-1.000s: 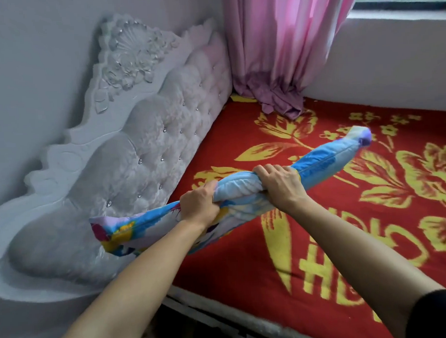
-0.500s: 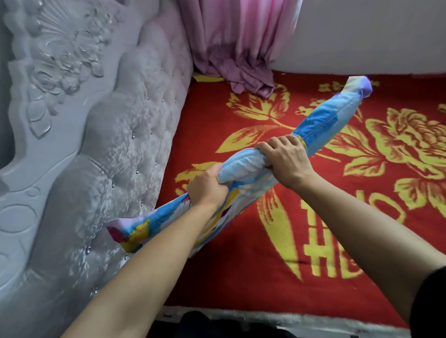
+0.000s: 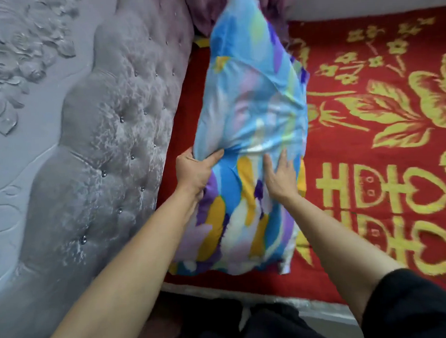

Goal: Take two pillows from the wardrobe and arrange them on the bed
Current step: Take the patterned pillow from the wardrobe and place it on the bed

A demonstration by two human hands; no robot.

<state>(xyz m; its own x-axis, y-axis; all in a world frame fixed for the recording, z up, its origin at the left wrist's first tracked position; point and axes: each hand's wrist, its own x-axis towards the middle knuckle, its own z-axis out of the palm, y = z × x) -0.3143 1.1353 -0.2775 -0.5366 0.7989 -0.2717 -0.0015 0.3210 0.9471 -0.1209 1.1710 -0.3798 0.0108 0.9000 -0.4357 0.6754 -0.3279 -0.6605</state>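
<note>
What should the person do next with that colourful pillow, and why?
Probably lay its far end down flat. The pillow rests only by its near end on the red blanket beside the headboard; the left hand grips its edge, the right hand lies open on it.

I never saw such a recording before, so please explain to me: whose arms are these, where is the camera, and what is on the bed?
No machine here: a person wears one camera on the head, looking down at their own bare arms. The left hand pinches the edge of a colourful pillow; the right hand lies flat and open on it. The pillow rests on the red blanket with yellow flowers, beside the grey padded headboard. A pink curtain hangs behind. Only one pillow shows.
</note>
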